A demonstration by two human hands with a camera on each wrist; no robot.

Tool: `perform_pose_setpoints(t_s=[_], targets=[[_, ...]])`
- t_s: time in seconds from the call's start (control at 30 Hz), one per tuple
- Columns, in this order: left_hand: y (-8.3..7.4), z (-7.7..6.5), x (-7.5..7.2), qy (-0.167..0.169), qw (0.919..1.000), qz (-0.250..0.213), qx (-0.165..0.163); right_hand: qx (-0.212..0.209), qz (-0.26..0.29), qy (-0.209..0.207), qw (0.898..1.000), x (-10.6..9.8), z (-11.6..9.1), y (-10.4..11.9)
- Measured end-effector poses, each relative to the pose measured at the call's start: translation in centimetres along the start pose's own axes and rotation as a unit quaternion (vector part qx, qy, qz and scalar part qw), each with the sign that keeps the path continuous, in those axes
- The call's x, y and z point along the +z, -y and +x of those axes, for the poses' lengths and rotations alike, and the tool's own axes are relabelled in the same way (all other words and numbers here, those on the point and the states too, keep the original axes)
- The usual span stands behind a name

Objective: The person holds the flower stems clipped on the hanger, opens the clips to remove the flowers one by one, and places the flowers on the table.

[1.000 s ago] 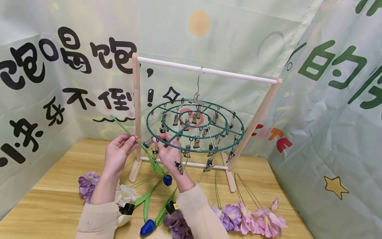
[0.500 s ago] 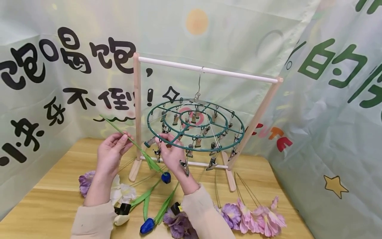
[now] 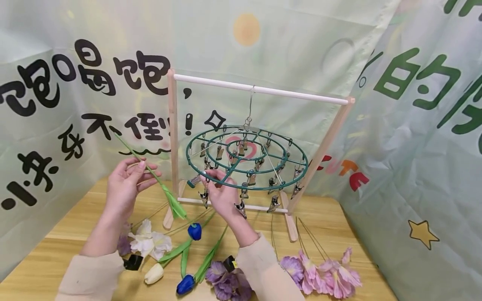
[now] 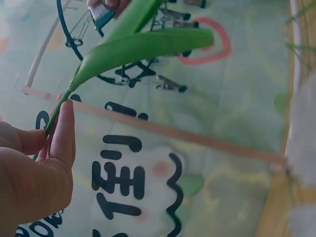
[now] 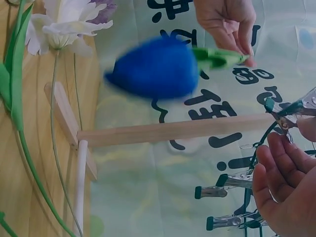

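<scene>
In the head view, my left hand [image 3: 126,184] pinches the green stem of an artificial blue tulip [image 3: 194,231], whose bloom hangs down to the lower right. Its green leaves [image 4: 143,52] fill the upper part of the left wrist view. My right hand [image 3: 224,198] reaches under the front left rim of a round green clip hanger [image 3: 260,189] and pinches a metal clip [image 3: 193,181] with green tips. The right wrist view shows that clip [image 5: 291,111] between thumb and fingers, with the blurred blue tulip [image 5: 153,69] apart from it. Whether the clip's jaws are parted is unclear.
The hanger hooks over the white rod [image 3: 301,94] of a wooden stand [image 3: 172,125]. Around it on the table [image 3: 67,225] lie a white tulip [image 3: 153,274], another blue tulip [image 3: 186,284], a white flower [image 3: 150,242], purple flowers [image 3: 227,282] and pink flowers [image 3: 335,280].
My left hand has moved left, drawing the blue tulip away from the hanger. My right hand has shifted slightly right with the clip, and the hanger has turned a little.
</scene>
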State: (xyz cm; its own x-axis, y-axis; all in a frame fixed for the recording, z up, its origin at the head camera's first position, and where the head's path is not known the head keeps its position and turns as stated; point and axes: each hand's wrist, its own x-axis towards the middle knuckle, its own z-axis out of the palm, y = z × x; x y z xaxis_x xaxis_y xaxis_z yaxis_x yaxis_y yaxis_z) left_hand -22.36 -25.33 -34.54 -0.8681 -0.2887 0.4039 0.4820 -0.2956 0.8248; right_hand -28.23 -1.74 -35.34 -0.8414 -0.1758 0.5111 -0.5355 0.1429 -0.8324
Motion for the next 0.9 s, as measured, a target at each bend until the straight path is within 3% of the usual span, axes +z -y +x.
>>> perform_pose_setpoints(t_s=[0.27,0.43,0.63,0.9], targets=[[-2.2,1.5,-1.6,0.028,0.9948,0.092,-0.033,0.0,-0.01,-0.004,1.0,-1.0,-0.1,0.0],[-3.3,2.4,-2.7,0.06,0.982,0.173,-0.047,-0.017,-0.016,-0.003,1.0,-1.2,-0.4,-0.2],[-4.4,3.9,-4.1,0.11,0.9405,0.319,-0.043,-0.02,-0.028,0.002,0.999,-1.4,-0.5,-0.2],[-4.3,5.5,-6.1,0.166,0.8903,0.412,-0.098,-0.017,-0.03,0.002,0.999,-1.4,-0.4,-0.1]])
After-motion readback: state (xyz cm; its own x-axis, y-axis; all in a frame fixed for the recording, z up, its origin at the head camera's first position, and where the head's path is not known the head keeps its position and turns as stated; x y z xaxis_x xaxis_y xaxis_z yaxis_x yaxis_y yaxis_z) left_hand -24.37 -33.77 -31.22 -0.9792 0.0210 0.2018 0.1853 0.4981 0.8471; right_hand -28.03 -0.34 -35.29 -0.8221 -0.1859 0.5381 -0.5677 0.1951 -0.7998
